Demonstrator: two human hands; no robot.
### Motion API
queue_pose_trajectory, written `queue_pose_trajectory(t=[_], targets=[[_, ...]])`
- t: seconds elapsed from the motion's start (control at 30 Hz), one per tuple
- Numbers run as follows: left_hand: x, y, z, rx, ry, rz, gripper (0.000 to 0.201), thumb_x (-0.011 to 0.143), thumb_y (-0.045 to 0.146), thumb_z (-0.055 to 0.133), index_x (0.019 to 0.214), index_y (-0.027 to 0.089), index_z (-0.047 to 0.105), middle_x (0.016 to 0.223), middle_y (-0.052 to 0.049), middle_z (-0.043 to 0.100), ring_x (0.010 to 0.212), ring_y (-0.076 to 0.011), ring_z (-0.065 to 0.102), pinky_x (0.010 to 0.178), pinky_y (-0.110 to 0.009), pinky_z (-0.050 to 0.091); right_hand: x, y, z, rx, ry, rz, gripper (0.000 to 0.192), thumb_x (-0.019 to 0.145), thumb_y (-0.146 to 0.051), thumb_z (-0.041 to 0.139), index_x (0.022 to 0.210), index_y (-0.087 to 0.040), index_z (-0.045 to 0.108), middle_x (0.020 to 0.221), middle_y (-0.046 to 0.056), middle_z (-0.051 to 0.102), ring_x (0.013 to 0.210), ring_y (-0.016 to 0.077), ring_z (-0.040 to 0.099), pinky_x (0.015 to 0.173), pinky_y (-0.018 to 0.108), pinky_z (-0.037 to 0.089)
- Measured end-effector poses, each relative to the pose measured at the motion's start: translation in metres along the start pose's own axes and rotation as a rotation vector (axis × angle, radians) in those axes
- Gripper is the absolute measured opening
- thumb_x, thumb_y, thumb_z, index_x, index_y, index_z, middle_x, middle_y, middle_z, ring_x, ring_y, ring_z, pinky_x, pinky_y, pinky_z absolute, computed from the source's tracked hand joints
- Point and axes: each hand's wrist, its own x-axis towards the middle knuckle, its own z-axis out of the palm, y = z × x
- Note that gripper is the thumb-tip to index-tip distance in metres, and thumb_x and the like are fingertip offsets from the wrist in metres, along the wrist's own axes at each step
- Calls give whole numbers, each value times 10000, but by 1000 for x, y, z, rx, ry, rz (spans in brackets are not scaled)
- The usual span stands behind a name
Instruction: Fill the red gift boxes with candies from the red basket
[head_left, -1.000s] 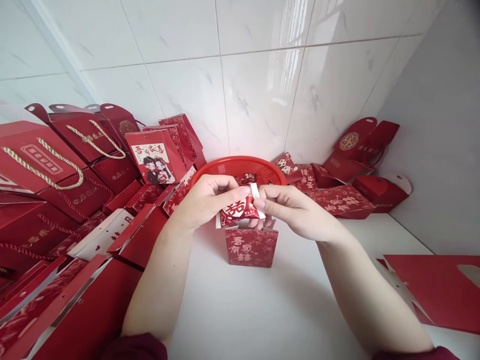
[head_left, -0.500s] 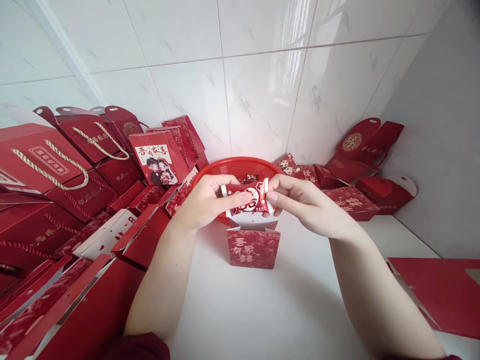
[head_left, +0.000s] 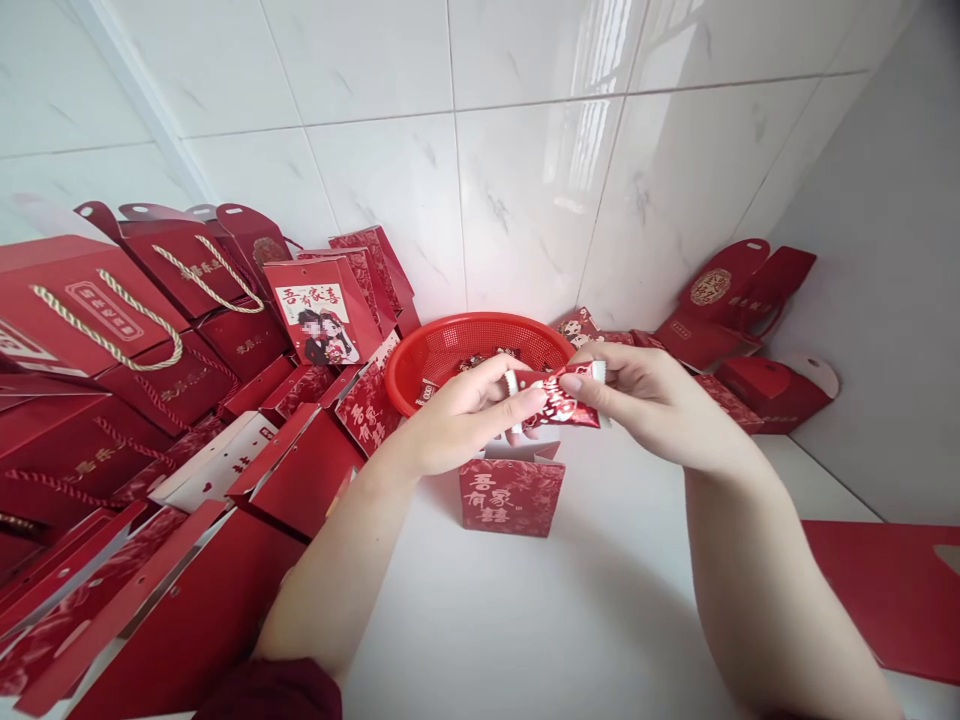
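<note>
Item: red-and-white candy packet (head_left: 556, 398), pinched at its ends by your left hand (head_left: 465, 425) and right hand (head_left: 649, 400), above the open red favour box (head_left: 511, 493); not yet inside, red basket (head_left: 450, 350) behind holding more.

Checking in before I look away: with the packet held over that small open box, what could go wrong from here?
The candy packet is pinched only at its ends by the left hand and right hand, so it might slip. The small red box stands alone with a narrow opening and could tip if bumped. The red basket sits just behind and could be knocked.
</note>
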Motion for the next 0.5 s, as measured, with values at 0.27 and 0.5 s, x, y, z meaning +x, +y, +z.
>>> queue_pose_trajectory(t=[0.27,0.5], targets=[[-8,-3,9,471,73,21,401,862,566,572,725,193,628,709,-17,663,631,-163,588,574,-267,383,-9,3,-22,-193,217,74,326,898,-518,605,809,-206,640,661,-4,567,561,128,454,504,260,328],[-11,-6,17,927,-199,147,213,732,73,564,564,191,506,609,-5,570,574,-173,524,515,-283,266,-9,-4,-20,-24,230,104,327,901,-518,603,840,-200,646,693,11,595,582,122,476,522,259,368]])
